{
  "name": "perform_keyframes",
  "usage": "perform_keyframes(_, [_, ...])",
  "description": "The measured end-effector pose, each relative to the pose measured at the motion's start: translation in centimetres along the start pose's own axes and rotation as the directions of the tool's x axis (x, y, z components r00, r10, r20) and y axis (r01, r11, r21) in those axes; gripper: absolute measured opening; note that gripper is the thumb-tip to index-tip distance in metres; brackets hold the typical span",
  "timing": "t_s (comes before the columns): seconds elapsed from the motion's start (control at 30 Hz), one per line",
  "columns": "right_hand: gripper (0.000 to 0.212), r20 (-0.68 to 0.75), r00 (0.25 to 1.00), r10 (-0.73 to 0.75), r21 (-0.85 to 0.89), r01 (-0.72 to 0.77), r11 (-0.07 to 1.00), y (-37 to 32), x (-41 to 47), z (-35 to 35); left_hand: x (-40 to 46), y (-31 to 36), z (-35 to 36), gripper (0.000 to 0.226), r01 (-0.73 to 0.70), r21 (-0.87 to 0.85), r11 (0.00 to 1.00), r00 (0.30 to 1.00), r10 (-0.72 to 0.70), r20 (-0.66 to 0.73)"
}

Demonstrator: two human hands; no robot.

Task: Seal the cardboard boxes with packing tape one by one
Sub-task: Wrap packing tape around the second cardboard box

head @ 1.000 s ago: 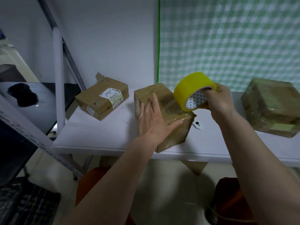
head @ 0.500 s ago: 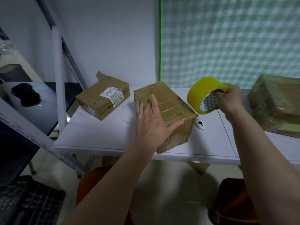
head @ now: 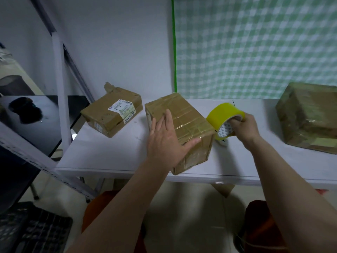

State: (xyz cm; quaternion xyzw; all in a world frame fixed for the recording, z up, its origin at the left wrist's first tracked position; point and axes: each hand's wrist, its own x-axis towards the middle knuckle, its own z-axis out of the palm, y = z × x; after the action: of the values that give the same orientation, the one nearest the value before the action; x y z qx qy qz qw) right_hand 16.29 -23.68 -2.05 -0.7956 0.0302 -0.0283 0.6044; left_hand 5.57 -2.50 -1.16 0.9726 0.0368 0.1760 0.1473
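Tape already criss-crosses the middle box (head: 179, 125), which sits near the front edge of the white surface (head: 109, 154), one corner close to the lip. Glossy strips run along and across its top and down the near side, so this box looks sealed or nearly so; whether a last strip is wanted cannot be judged from here. The left hand (head: 166, 141) lies flat on the top of the box, fingers straight and spread, thumb out toward the near right corner, pressing rather than gripping. Just beside the box on its right, the yellow tape roll (head: 225, 118) is held on edge, low over the surface; whether it touches cannot be told. The right hand (head: 244, 126) has its grip closed on the roll, fingers hooked through the core and thumb on the rim. No free tape end is visible between roll and box.

To the left, well apart, lies a flatter labelled box (head: 112, 111) with a crumpled corner; how fully it is sealed cannot be told. At the far right stands a larger box (head: 308, 115), its faces shiny with wrap or tape. So one box seems finished or close, one looks wrapped, and the labelled one probably remains.
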Motion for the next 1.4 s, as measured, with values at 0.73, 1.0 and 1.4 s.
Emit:
perform_keyframes(0.73, [0.007, -0.138, 0.969, 0.207, 0.200, -0.177, 0.964, 5.0, -2.4, 1.4, 4.4, 2.2, 1.0, 0.055, -0.252, -0.048, 0.967, 0.955, 0.256, 0.147])
perform_keyframes(1.0, [0.012, -0.041, 0.989, 0.144, 0.074, -0.141, 0.987, 4.2, -2.4, 1.8, 3.9, 1.7, 0.4, 0.058, -0.243, -0.075, 0.967, 0.965, 0.249, 0.087])
perform_keyframes(1.4, [0.035, 0.046, 0.999, 0.009, 0.136, -0.016, 0.991, 3.5, -3.4, 2.6, 1.4, -0.6, -1.1, 0.050, -0.242, -0.165, 0.956, 0.969, 0.231, -0.086])
